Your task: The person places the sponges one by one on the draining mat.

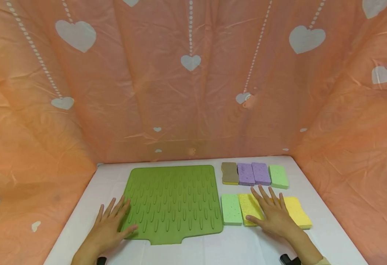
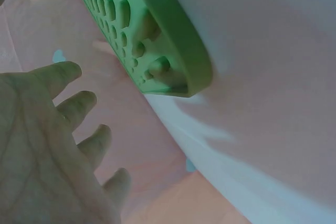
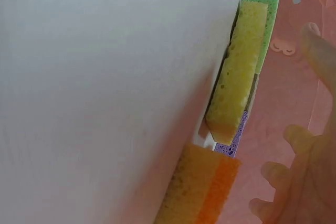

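A green silicone mat (image 1: 175,202) with rows of raised ridges and a short front tab lies flat on the table. Over its left edge hovers my left hand (image 1: 105,228), fingers spread and holding nothing; the left wrist view shows this hand (image 2: 42,145) apart from the mat's rim (image 2: 194,51). My right hand (image 1: 274,219), also spread and holding nothing, is above the front row of sponges. That row has a light green sponge (image 1: 231,209), a yellow sponge (image 1: 249,209) and another yellow sponge (image 1: 297,213); the hand partly covers what lies between the yellow ones.
Behind the front row lie a brown-topped sponge (image 1: 230,172), a purple sponge (image 1: 245,173), a second purple sponge (image 1: 261,173) and a light green sponge (image 1: 279,176). An orange curtain (image 1: 193,110) with hearts encloses the white table (image 1: 200,252) at the back and sides.
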A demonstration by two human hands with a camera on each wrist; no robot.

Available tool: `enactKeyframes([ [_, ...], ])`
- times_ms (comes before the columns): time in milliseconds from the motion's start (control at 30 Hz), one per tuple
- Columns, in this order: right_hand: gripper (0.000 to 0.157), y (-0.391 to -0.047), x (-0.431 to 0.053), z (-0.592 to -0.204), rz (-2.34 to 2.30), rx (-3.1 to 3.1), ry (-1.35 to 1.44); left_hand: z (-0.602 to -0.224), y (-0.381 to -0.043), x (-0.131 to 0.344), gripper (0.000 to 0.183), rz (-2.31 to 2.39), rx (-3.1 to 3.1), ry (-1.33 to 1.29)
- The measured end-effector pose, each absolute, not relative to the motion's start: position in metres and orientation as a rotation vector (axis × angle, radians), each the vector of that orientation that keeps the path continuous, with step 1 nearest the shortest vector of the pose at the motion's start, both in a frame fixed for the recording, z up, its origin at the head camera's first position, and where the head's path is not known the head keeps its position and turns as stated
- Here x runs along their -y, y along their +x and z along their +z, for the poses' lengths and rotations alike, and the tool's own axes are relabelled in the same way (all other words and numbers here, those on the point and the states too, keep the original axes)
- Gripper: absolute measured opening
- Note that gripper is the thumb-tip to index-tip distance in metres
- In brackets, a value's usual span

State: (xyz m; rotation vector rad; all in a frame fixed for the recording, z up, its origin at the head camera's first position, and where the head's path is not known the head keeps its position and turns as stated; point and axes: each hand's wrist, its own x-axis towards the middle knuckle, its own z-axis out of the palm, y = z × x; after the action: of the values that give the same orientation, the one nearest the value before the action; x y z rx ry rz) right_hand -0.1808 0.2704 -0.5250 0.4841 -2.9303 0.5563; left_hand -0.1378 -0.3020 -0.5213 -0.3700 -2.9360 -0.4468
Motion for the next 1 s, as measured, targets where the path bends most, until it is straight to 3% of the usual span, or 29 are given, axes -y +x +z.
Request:
enactKeyframes([
  [1000,0.103,-0.184,-0.313,-0.522,0.654,2.979,0.429,-0.541,-0.13,0.316,0.096,-0.547,2.96,-0.346],
])
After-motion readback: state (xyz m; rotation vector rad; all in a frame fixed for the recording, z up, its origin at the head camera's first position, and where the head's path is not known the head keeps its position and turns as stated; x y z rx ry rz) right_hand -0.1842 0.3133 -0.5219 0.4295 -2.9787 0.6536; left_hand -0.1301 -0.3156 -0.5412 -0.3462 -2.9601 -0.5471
